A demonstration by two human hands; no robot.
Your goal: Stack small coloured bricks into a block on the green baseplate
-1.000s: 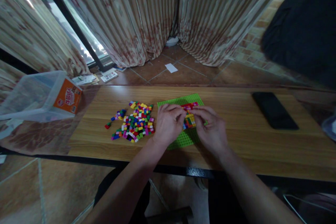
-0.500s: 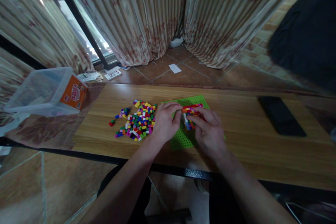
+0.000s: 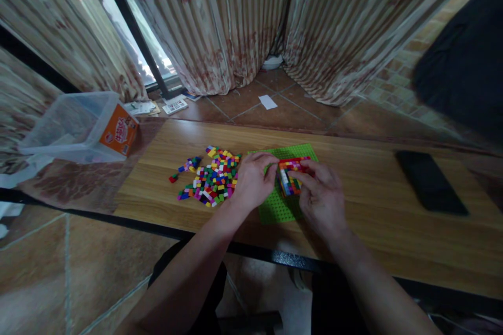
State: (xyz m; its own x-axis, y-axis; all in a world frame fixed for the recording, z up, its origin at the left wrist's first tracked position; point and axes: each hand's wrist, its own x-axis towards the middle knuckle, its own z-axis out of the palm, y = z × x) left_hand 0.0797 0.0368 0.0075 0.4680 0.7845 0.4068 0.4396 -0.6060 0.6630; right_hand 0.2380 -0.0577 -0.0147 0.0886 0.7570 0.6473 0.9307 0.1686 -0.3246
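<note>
1. block [image 3: 290, 175]: multicoloured, on plate [image 3: 275, 209], mid counter [image 3: 373, 220]; tipped up since a second ago, striped side now showing.
2. right grip [image 3: 322, 196]: closed on block, thumb and fingers pinching.
3. left grip [image 3: 251, 180]: slid off top to block's left edge; fingertips touching, hold unclear.
4. loose bricks [image 3: 210, 178]: left of plate, unmoved.
5. phone [image 3: 430, 183]: right end of counter, apart.

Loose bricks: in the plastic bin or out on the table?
Out: the loose bricks lie spread on the table, beside the left hand.
</note>
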